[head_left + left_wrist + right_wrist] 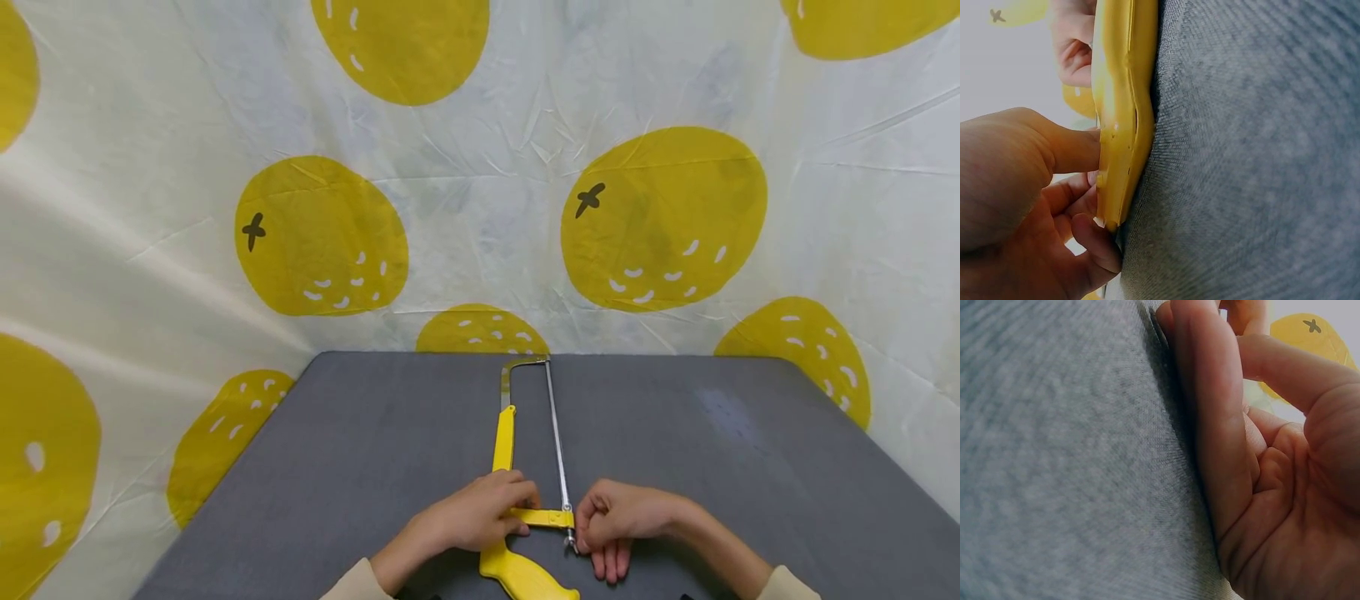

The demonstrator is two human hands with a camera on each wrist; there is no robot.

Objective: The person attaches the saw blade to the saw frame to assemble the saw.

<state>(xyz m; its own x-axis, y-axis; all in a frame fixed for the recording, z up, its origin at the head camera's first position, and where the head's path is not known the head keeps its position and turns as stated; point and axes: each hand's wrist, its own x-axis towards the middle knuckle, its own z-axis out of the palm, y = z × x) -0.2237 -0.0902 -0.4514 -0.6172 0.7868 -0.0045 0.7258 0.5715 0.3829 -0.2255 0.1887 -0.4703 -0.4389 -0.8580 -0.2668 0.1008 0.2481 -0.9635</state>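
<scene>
A hacksaw [504, 437] with a yellow handle and a silver upper frame lies on a grey cloth-covered table, its far end pointing away from me. Its thin blade [556, 433] runs along the right side. My left hand [483, 510] grips the yellow frame just above the handle, fingers and thumb on either side of the short crosspiece [546, 518]. At the near end of the blade sits a small metal wing nut [570, 542]. My right hand [617, 521] pinches at it with thumb and index finger; the other fingers rest low on the cloth.
The grey table [337, 467] reaches back to a hanging cloth [480, 225] printed with yellow fruit, which closes off the back and both sides. The saw's far end lies close to the table's back edge. A pale patch [727, 417] marks the surface at the right.
</scene>
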